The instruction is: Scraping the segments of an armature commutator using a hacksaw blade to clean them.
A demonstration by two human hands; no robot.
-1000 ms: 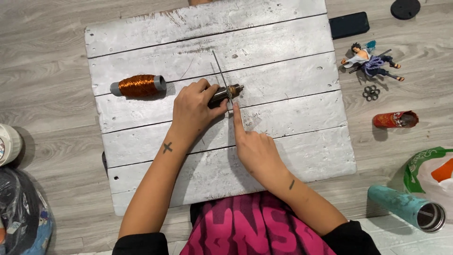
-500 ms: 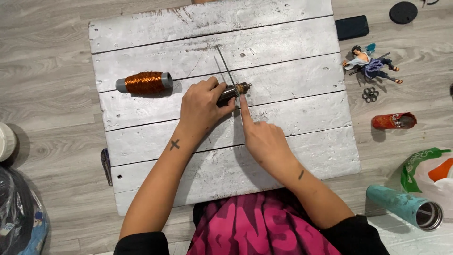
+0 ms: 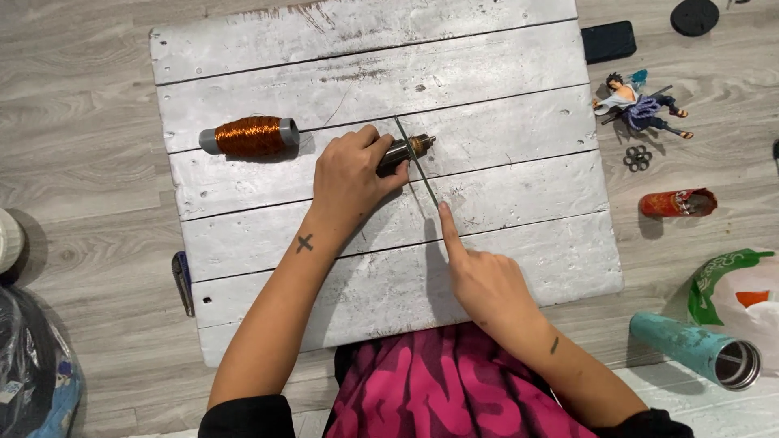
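A white-painted plank board (image 3: 503, 65) lies on a grey wood floor. My left hand (image 3: 349, 178) is closed around a small dark cylindrical tool (image 3: 403, 151) with a brass-coloured tip, lying on the board's middle. A thin grey rod (image 3: 415, 162) crosses the tool's tip at an angle. My right hand (image 3: 483, 280) points its index finger onto the near end of that rod and holds nothing. A spool of copper wire (image 3: 250, 135) lies to the left of my left hand.
A black phone (image 3: 608, 40), a small figurine (image 3: 641, 104), a red crushed can (image 3: 677, 202), a teal metal tumbler (image 3: 696, 349) and a plastic bag (image 3: 742, 292) lie on the floor at the right. A dark folding tool (image 3: 183, 281) rests beside the board's left edge.
The rod has swung under the tool's tip and my right index finger has slid a little toward me along it. My left hand keeps its grip on the tool.
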